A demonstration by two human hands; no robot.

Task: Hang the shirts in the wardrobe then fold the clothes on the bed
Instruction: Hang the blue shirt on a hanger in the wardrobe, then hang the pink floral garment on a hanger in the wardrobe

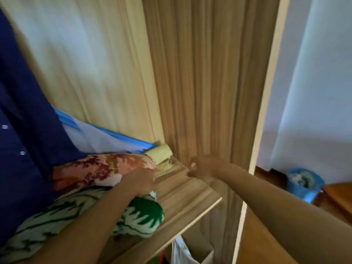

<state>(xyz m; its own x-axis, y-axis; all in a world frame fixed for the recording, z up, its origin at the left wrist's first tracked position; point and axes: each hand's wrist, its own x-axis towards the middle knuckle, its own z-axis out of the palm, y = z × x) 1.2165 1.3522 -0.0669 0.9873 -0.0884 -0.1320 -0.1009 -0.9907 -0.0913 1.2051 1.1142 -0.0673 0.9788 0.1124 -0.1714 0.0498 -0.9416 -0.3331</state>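
- left hand [140, 181] reaches onto wardrobe shelf [190, 195], lying over the seam where red-pink floral bundle [99, 168] meets green leaf-print cloth [141, 216]
- left fingers point toward the bare shelf wood; frame is blurred, so cannot tell whether they grip the cloth or only rest on it
- floral bundle is just behind and left of the left fingers, touching them; green leaf-print cloth is under the palm and wrist, running back along the forearm
- right hand [202, 166] is above the shelf's back corner, fingers curled into a loose fist, thumbnail showing, nothing seen in it
- right knuckles are close to wardrobe side panel [209, 92]; contact unclear
- yellow rolled cloth [162, 153] lies on the shelf between the two hands, just left of the right fingers, apart from them
- blue-and-white fabric [106, 136] is behind the floral bundle
- navy shirt [24, 115] with pale buttons hangs well left of the left fingers
- white plastic bag [181, 252] is below the shelf
- blue bucket [304, 182] is on the floor, well right of the right fingers
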